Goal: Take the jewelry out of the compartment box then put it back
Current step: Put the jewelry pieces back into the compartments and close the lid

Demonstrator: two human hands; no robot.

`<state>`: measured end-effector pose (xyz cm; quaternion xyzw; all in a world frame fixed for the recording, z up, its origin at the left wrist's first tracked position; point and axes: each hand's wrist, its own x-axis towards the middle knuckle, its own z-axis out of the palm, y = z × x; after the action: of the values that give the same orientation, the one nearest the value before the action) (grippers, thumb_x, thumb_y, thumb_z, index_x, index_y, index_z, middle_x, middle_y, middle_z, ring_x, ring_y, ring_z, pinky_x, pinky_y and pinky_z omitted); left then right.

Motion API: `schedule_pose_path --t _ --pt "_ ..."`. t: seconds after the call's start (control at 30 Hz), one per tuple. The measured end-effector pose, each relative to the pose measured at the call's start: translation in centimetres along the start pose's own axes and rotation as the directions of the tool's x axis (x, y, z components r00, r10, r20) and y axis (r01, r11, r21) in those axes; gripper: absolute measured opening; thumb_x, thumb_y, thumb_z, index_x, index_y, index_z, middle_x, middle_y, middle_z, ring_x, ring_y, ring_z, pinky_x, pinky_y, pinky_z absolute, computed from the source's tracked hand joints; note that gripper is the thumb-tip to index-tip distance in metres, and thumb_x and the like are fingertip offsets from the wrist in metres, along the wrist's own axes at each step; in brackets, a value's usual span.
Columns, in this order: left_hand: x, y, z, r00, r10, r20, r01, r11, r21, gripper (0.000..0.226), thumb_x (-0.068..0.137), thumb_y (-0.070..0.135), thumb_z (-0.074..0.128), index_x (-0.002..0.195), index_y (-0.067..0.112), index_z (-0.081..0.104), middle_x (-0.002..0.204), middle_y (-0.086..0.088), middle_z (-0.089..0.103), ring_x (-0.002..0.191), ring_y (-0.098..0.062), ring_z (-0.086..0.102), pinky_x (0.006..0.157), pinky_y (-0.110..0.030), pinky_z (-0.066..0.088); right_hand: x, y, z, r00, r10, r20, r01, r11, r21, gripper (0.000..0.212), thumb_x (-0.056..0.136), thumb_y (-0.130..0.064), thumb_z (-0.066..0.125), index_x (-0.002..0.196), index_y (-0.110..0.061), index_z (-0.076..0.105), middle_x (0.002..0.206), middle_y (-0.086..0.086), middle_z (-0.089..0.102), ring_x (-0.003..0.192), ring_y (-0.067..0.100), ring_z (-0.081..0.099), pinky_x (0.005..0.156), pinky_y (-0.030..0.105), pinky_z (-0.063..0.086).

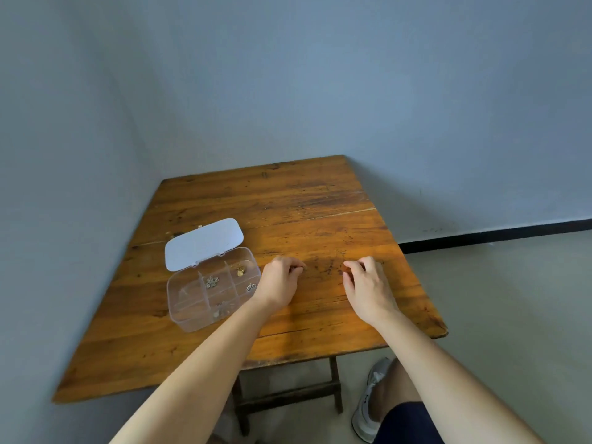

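Note:
A clear plastic compartment box (189,315) sits on the left part of the wooden table (304,203) with its white lid (205,243) swung open at the back. Inside lie a silver charm (211,281), a gold piece (240,271), a small silver bicycle charm (251,287) and tiny pieces (221,310) in a front cell. My left hand (280,283) rests just right of the box, fingertips pinched together on the tabletop. My right hand (368,283) is further right, fingers curled and pinched too. Whether either pinch holds jewelry is too small to tell.
Small metallic bits (200,225) lie on the table behind the lid. Grey walls stand close on the left and at the back. The table's right edge (426,299) is near my right hand. My knee and a white shoe (368,402) show below.

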<state>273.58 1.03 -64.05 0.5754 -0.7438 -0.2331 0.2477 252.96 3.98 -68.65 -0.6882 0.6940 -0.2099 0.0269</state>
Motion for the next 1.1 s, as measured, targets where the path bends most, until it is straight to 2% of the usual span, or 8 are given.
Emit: schedule_pose_path --t 0.17,0.27,0.33,0.4,0.53,0.73,0.93,1.1 --pt "-1.0 -0.7 -4.1 0.992 -0.021 -0.125 0.01 0.996 -0.085 0.017 0.097 0.015 0.057 0.106 0.011 0.071 0.108 -0.007 0.068 0.096 -0.021 0.062 0.082 -0.029 0.05 -0.5 -1.1 -0.4 0.998 0.049 0.032 -0.047 0.997 -0.064 0.038 0.102 -0.029 0.049 0.135 -0.014 0.058 0.126 0.009 0.051 0.112 0.027 0.05 0.095 0.038 0.046" --pt "-0.4 -0.9 -5.9 0.986 -0.027 -0.165 0.013 0.996 -0.085 0.016 0.098 0.014 0.057 0.105 0.011 0.07 0.103 -0.006 0.068 0.093 -0.02 0.063 0.077 -0.025 0.052 -0.6 -1.2 -0.7 0.998 0.042 0.051 -0.036 0.994 -0.103 0.039 0.102 -0.03 0.047 0.137 -0.014 0.057 0.127 0.009 0.05 0.113 0.026 0.049 0.095 0.037 0.046" --pt "0.7 -0.8 -7.0 0.982 -0.027 -0.187 0.013 0.997 -0.076 0.016 0.098 0.013 0.056 0.105 0.009 0.07 0.102 -0.006 0.068 0.089 -0.018 0.062 0.07 -0.019 0.048 -0.2 -1.1 -1.1 0.996 0.03 0.087 -0.019 0.993 -0.119 0.04 0.102 -0.031 0.044 0.138 -0.016 0.054 0.128 0.007 0.049 0.115 0.026 0.048 0.097 0.037 0.044" --pt "2.4 -0.2 -7.9 0.976 -0.022 -0.216 0.009 0.998 -0.059 0.017 0.097 0.012 0.056 0.105 0.007 0.07 0.1 -0.006 0.068 0.085 -0.017 0.059 0.066 -0.019 0.044 0.7 -1.0 -1.8 0.991 0.021 0.132 -0.005 0.992 -0.127 0.041 0.102 -0.035 0.042 0.139 -0.019 0.05 0.13 0.005 0.048 0.12 0.025 0.046 0.101 0.037 0.041" --pt "7.1 1.1 -8.6 0.967 -0.024 -0.252 0.01 0.998 -0.058 0.018 0.096 0.012 0.058 0.106 0.006 0.072 0.1 -0.005 0.069 0.088 -0.019 0.062 0.075 -0.026 0.046 3.3 -0.8 -2.6 0.977 -0.009 0.212 0.038 0.99 -0.133 0.05 0.1 -0.047 0.044 0.143 -0.023 0.045 0.137 0.004 0.046 0.128 0.026 0.043 0.107 0.041 0.036" --pt "15.8 2.6 -5.0 0.982 0.005 -0.186 -0.015 0.998 -0.054 0.019 0.097 0.015 0.058 0.11 0.007 0.069 0.108 -0.008 0.067 0.09 -0.018 0.061 0.073 -0.022 0.045 8.5 0.6 -1.6 0.97 -0.012 0.245 0.029 0.997 -0.067 0.058 0.098 -0.054 0.042 0.147 -0.022 0.039 0.144 0.004 0.04 0.134 0.026 0.036 0.111 0.042 0.03" --pt "22.9 3.2 0.6 0.993 0.034 -0.111 -0.041 0.997 -0.06 0.019 0.098 0.015 0.057 0.112 0.011 0.069 0.112 -0.007 0.067 0.096 -0.019 0.063 0.081 -0.026 0.054 10.1 0.9 0.9 0.992 0.018 0.124 -0.011 0.999 -0.053 0.06 0.095 -0.064 0.03 0.139 -0.026 0.046 0.139 0.001 0.043 0.129 0.024 0.037 0.107 0.042 0.03" --pt "25.4 2.3 3.4 0.995 0.051 -0.082 -0.056 0.997 -0.057 0.022 0.098 0.018 0.057 0.116 0.013 0.068 0.114 -0.006 0.065 0.099 -0.021 0.062 0.088 -0.034 0.055 10.0 0.9 1.5 0.997 0.025 0.069 -0.022 0.999 -0.05 0.054 0.094 -0.063 0.032 0.133 -0.029 0.048 0.135 -0.002 0.045 0.124 0.021 0.04 0.105 0.041 0.033"
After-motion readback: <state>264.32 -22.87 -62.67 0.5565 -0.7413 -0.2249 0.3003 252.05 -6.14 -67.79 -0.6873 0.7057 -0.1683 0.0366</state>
